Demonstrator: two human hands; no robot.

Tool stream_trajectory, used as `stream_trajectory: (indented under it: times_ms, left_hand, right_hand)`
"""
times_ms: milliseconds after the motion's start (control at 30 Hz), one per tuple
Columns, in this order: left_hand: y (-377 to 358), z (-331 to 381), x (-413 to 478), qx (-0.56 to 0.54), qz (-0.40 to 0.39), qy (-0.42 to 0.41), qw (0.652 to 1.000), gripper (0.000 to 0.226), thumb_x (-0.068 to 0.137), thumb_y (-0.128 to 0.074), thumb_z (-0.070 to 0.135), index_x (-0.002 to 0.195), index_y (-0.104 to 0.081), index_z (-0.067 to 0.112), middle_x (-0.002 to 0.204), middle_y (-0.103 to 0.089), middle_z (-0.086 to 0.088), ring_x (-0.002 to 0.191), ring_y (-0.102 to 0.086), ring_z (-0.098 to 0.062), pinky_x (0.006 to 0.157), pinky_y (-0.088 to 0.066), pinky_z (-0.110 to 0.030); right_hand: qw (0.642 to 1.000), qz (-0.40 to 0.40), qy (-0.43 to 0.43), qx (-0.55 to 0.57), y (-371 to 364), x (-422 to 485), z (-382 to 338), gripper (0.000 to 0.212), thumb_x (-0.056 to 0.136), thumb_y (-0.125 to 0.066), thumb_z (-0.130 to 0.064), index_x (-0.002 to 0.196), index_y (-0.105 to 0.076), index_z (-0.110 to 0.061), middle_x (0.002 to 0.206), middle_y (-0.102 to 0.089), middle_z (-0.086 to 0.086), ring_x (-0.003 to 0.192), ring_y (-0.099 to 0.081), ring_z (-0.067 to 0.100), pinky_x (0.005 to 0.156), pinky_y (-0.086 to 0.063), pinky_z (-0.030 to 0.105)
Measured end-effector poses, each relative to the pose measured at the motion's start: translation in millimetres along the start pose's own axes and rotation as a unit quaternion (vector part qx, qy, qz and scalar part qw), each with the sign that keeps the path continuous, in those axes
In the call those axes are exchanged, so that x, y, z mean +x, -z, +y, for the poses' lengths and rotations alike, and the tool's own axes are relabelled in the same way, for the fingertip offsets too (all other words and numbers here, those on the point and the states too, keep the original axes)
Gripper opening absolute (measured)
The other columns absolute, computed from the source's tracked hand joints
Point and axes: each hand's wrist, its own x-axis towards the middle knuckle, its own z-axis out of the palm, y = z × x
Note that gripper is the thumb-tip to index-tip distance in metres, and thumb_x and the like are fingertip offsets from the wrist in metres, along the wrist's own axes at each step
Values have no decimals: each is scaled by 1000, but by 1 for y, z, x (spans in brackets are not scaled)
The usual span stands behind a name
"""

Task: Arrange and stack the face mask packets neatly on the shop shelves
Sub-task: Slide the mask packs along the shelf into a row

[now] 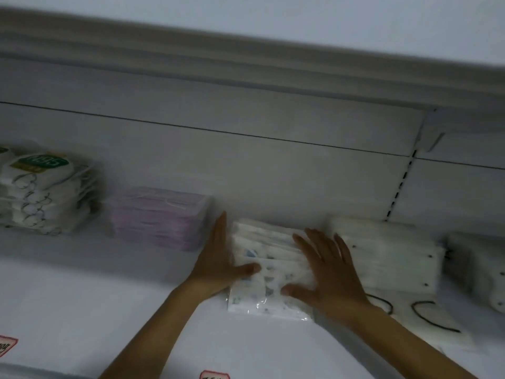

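Shelf: a white shop shelf (82, 283) with a pale back panel; the picture is dim and a little blurred.

Packet pile in hand: a stack of white face mask packets with small blue prints (269, 272) sits near the middle of the shelf, its far end close to the back panel and its near end toward the person.

Left hand: the left hand (218, 258) lies flat against the pile's left side, fingers straight and pointing to the back of the shelf, thumb bent across the near left corner of the top packet. It presses; it does not clasp.

Right hand: the right hand (325, 272) rests spread on the top and right side of the pile, fingers splayed and straight, thumb on the near part of the top packet.

Key relation: the pile lies between the two palms, its long axis running near to far, roughly in line with the fingers. Both hands touch it, so neither is nearer (the right covers more of the top).

Likely step: squaring the pile's edges, judging from the palms on both sides.

Neighbours: a purple packet stack (159, 217) just left of the left hand; a taller stack with a green label (41, 192) far left; a white stack (390, 255) just right of the right hand, black ear loops (426, 313) trailing in front of it.

Risk: slippery wrappers could slide apart under uneven pressure.
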Motion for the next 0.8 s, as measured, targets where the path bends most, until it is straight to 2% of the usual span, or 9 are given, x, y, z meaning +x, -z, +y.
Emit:
stream_trajectory:
  times_ms: [133, 200, 300, 367, 433, 467, 533, 633, 800]
  left_hand:
    - [3, 14, -7, 323, 45, -195, 925, 131, 51, -55, 86, 145, 26, 42, 157, 28, 11, 144, 24, -5, 116, 15, -29]
    - [-1, 19, -6, 434, 28, -287, 854, 121, 58, -51, 84, 153, 3, 32, 162, 6, -1, 149, 6, -18, 117, 3, -44]
    - [-4, 22, -2, 441, 15, -297, 847, 103, 68, -50, 76, 152, -15, 29, 162, -6, -3, 147, -8, -22, 112, -11, -51]
    - [-5, 21, -5, 435, 17, -309, 845, 94, 74, -50, 67, 152, -14, 31, 162, -9, -4, 147, -10, -22, 113, -11, -50]
    - [-9, 22, -12, 450, 3, -335, 828, 89, 76, -50, 54, 153, -14, 29, 161, -14, -6, 147, -13, -23, 115, -10, -49]
    - [-12, 23, -15, 455, -7, -344, 822, 85, 78, -49, 51, 153, -15, 28, 161, -16, -7, 147, -14, -24, 115, -11, -48]
    - [-19, 22, -17, 449, -19, -343, 825, 79, 84, -46, 54, 153, -18, 27, 160, -19, -7, 146, -16, -23, 115, -11, -46]
    - [-27, 18, -16, 454, -38, -304, 837, 78, 92, -31, 65, 154, -16, 19, 158, -23, -7, 144, -20, -24, 113, -14, -44]
    - [-33, 9, -10, 452, -84, -267, 847, 82, 95, -17, 67, 155, 0, 15, 162, -7, -6, 148, -1, -21, 113, -4, -43]
  right_hand:
    - [994, 34, -95, 44, -8, -21, -4, 80, 71, -51, -74, 134, -51, -25, 146, -43, 7, 136, -35, 22, 117, -10, 40]
    - [990, 68, -114, 42, -7, -18, -13, 74, 74, -51, -73, 129, -52, -23, 143, -45, 9, 132, -39, 25, 117, -12, 39]
    - [979, 94, -143, 112, -8, -20, -23, 79, 74, -54, -70, 137, -41, -24, 149, -35, 4, 137, -30, 21, 115, -15, 34]
    - [900, 79, -270, 332, 3, -23, -33, 79, 74, -62, -65, 141, -37, -32, 150, -32, -6, 139, -29, 12, 114, -24, 29]
    - [711, 82, -413, 563, 17, -15, -36, 42, 89, -61, -46, 125, -48, -28, 130, -53, -1, 113, -55, 12, 92, -47, 15]
    - [637, 68, -472, 606, 13, -10, -27, 21, 98, -50, -36, 112, -52, -21, 111, -60, 3, 91, -58, 10, 70, -48, 5]
    - [566, 17, -531, 631, 1, 1, -9, 35, 102, -39, -41, 96, -59, -13, 97, -63, 8, 78, -58, 14, 57, -50, 15]
    - [533, -15, -538, 653, -13, 19, 0, 60, 90, -43, -65, 117, -63, -15, 116, -67, 12, 103, -64, 29, 95, -51, 45]
    - [511, -40, -553, 657, -19, 49, 14, 56, 98, -45, -49, 128, -57, -4, 127, -60, 20, 118, -57, 33, 105, -43, 42]
